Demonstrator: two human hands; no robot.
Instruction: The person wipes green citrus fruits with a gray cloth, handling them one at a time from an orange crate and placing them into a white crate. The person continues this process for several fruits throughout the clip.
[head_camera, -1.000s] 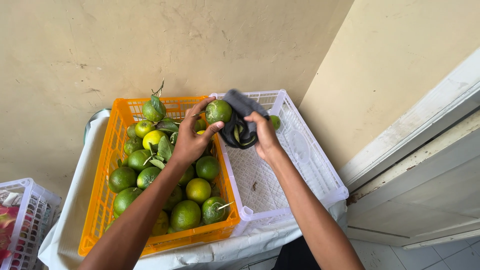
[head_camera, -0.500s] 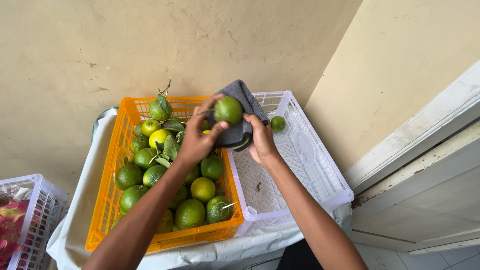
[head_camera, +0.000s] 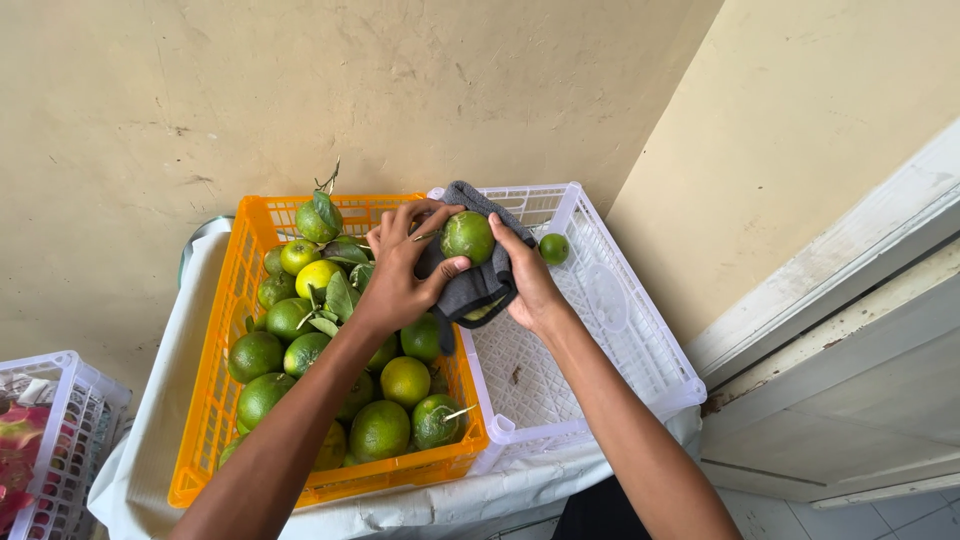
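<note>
Left hand: we see its fingers curled around a green citrus fruit, above where the two crates meet.
Right hand: closed on a dark grey cloth, pressed against the fruit.
Orange crate: we count many green fruits.
White crate: one small green fruit.

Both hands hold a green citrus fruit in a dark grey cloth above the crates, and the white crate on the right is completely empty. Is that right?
Not quite. The head view shows the white crate is not empty: one small green fruit lies in it near the far end. The rest stands: the left hand and right hand hold a green citrus fruit in a dark grey cloth above the crates.
</note>
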